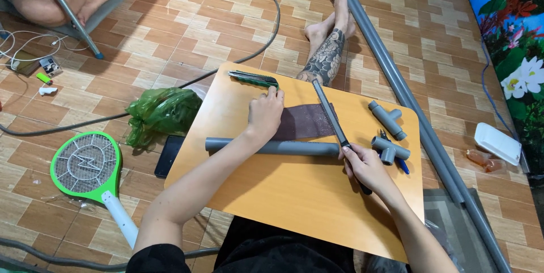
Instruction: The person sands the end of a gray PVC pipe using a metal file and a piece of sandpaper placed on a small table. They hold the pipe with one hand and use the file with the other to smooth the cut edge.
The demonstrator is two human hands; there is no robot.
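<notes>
Under the right hand, at the near end of a long flat file, the fingers are clenched round the dark handle; the blade runs away from the grip, slanting across a sheet of brown sandpaper and over the end of a short grey PVC pipe. Just beyond the left hand lies a green utility knife; that hand presses flat on the sandpaper's left edge, fingers spread, grasping nothing.

The pipe lies across the middle of a small wooden lap table, close in front of the left wrist and touching the file near the right hand. It looks light and stiff, smooth and round — likely to roll or slip unless pinned, so a hold round its middle seems best. Its surface is matte grey and plain; the right-hand end sits beneath the file.

Right of the file's handle lie two grey tee fittings, one beyond the other, and long grey pipes rest on the tiled floor further right.
</notes>
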